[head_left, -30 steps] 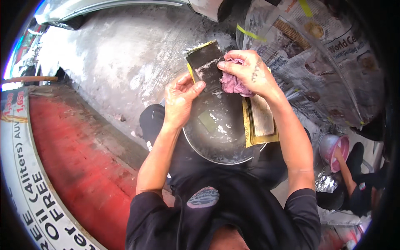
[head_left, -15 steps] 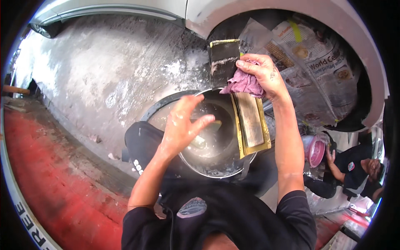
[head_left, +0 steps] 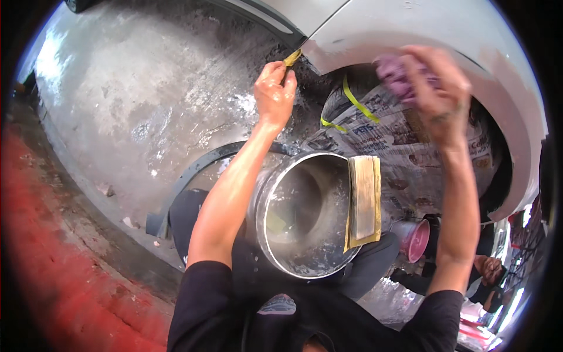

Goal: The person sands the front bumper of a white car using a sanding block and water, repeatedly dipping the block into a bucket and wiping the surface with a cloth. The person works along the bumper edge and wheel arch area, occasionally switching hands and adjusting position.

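My left hand (head_left: 274,97) pinches a folded piece of sandpaper (head_left: 292,57), its yellow backing showing, beside the lower corner of the car's panel. Whether the sandpaper touches the panel I cannot tell. A crumpled purple cloth (head_left: 399,77) is bunched in my closed right hand (head_left: 438,88), blurred by motion, in front of the car's pale wheel-arch panel (head_left: 410,29). Between my knees stands a bucket (head_left: 262,226) with cloudy grey water. A flat, worn block (head_left: 365,199) with yellow sandpaper under it rests across the bucket's right rim.
Newspaper (head_left: 404,155) and yellow-green tape strips (head_left: 359,101) cover the wheel well. A dark curved band (head_left: 202,167) lies behind the bucket. Wet concrete (head_left: 146,100) spreads left, bordered by a red-painted strip (head_left: 64,252). A pink bucket (head_left: 419,240) and another person (head_left: 489,270) are at right.
My left hand, open over the bucket before, has risen to the panel and now holds sandpaper. My right hand has moved right and up with the cloth, no longer holding the dark sandpaper.
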Motion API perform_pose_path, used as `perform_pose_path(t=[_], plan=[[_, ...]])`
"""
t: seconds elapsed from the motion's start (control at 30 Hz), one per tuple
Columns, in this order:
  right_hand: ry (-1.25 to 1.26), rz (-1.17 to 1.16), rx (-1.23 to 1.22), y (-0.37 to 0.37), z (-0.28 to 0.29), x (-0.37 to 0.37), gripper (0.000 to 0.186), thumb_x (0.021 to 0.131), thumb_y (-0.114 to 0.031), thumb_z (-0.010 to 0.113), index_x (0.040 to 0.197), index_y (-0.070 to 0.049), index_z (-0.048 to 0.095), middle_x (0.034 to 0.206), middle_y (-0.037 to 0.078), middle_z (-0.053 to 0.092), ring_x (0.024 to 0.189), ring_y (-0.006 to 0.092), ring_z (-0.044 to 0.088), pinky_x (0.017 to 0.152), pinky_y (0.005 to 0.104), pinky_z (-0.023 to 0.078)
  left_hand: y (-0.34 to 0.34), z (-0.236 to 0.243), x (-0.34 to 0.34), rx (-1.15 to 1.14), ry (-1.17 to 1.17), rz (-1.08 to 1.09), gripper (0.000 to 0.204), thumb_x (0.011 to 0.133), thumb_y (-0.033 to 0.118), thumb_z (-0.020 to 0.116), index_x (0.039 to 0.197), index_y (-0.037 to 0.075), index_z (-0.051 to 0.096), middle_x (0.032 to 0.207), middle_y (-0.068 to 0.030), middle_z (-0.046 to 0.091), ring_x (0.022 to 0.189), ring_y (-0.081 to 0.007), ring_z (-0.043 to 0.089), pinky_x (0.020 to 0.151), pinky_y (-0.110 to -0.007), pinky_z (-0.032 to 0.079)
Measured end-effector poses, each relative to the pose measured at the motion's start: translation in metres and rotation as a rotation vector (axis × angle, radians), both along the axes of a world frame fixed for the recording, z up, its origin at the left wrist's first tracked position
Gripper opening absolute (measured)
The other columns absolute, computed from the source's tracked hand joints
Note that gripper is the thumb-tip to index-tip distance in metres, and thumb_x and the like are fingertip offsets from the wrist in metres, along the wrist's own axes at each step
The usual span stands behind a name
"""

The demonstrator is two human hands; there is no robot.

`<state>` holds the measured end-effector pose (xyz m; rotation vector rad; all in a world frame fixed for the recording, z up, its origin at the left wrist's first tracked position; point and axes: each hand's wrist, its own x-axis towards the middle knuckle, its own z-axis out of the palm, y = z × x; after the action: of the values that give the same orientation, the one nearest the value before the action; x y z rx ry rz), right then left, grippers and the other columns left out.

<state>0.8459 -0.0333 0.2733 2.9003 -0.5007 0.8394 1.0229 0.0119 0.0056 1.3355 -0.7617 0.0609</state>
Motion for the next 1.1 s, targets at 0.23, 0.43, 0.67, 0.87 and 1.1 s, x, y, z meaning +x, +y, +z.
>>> perform_pose_path(t=[0.23, 0.43, 0.67, 0.87, 1.1], plan=[[0.428, 0.047, -1.048, -0.057, 0.11, -0.02, 0.027, 0.088, -0.004, 0.073, 0.115, -0.006, 0.075, 0.114, 0.01, 0.073, 0.104, 0.0279, 0.07, 0.089, 0.0397, 0.057, -0.069, -0.023, -0.022, 0.002, -0.236, 0.141, 0.047, 0.078, 0.002, 0.072, 0.125, 0.004, 0.068, 0.118, -0.0132, 0.066, 0.103, -0.0339, 0.064, 0.087, -0.043, 0.055], [0.486, 0.028, -1.037, -0.078, 0.104, -0.037, 0.032, 0.086, 0.001, 0.072, 0.118, -0.006, 0.075, 0.113, 0.01, 0.074, 0.106, 0.0278, 0.07, 0.094, 0.0375, 0.053, -0.093, -0.03, -0.028, -0.21, -0.121, 0.131, 0.06, 0.07, -0.003, 0.073, 0.129, -0.001, 0.061, 0.12, -0.0188, 0.064, 0.106, -0.0382, 0.062, 0.092, -0.045, 0.053], [0.47, -0.058, -0.989, -0.086, 0.104, -0.049, 0.032, 0.088, 0.007, 0.07, 0.119, 0.001, 0.072, 0.116, 0.014, 0.073, 0.109, 0.0291, 0.069, 0.096, 0.0371, 0.054, -0.104, -0.033, -0.017, -0.28, -0.158, 0.186, 0.053, 0.066, -0.008, 0.072, 0.118, 0.0, 0.069, 0.113, -0.0159, 0.065, 0.098, -0.0339, 0.063, 0.084, -0.042, 0.053], [0.439, -0.039, -0.788, -0.098, 0.107, -0.064, 0.035, 0.092, 0.016, 0.062, 0.127, 0.012, 0.063, 0.126, 0.02, 0.068, 0.12, 0.0364, 0.064, 0.104, 0.0406, 0.051, -0.116, -0.043, -0.011, -0.304, -0.227, 0.24, 0.045, 0.066, -0.007, 0.076, 0.11, 0.0, 0.073, 0.107, -0.0123, 0.067, 0.094, -0.0308, 0.064, 0.08, -0.04, 0.054], [0.61, -0.165, -1.122, -0.102, 0.117, -0.076, 0.036, 0.093, -0.001, 0.071, 0.127, 0.008, 0.065, 0.129, 0.013, 0.068, 0.121, 0.0272, 0.065, 0.107, 0.0344, 0.051, -0.119, -0.04, -0.006, -0.349, -0.134, 0.238, 0.043, 0.067, -0.01, 0.072, 0.109, 0.001, 0.074, 0.1, -0.0107, 0.069, 0.089, -0.0297, 0.065, 0.078, -0.041, 0.055]])
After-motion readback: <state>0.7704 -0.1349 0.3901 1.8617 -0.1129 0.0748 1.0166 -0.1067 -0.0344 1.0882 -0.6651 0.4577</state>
